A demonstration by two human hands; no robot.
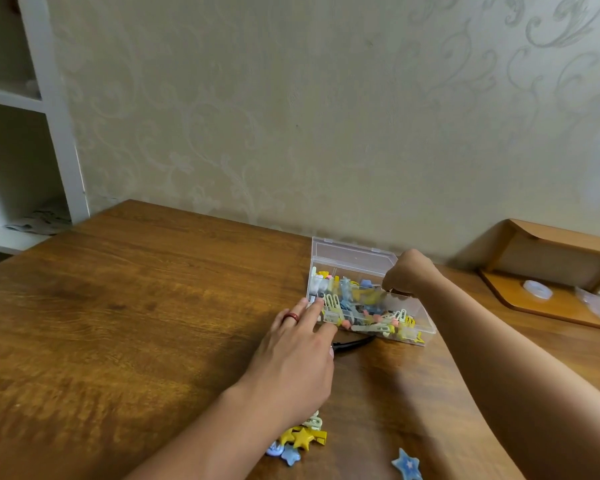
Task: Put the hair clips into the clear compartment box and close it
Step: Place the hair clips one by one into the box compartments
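Against the far wall, on the wooden table (136, 306), the clear compartment box (368, 299) sits open, lid up, crowded with coloured hair clips. Left hand (291, 362) lays straight fingers on its near-left corner, likely steadying it. Right hand (407, 275) curls over the right compartments; whether it pinches a clip is unclear. Star clips (303, 438) wait near the person.

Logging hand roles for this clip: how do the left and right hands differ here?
The left hand lies flat, fingers straight, touching the clear compartment box's near-left corner; the right hand is curled above the box's right side, its grip contents hidden. The left wears a red ring; the right shows none. Both are at the open box.
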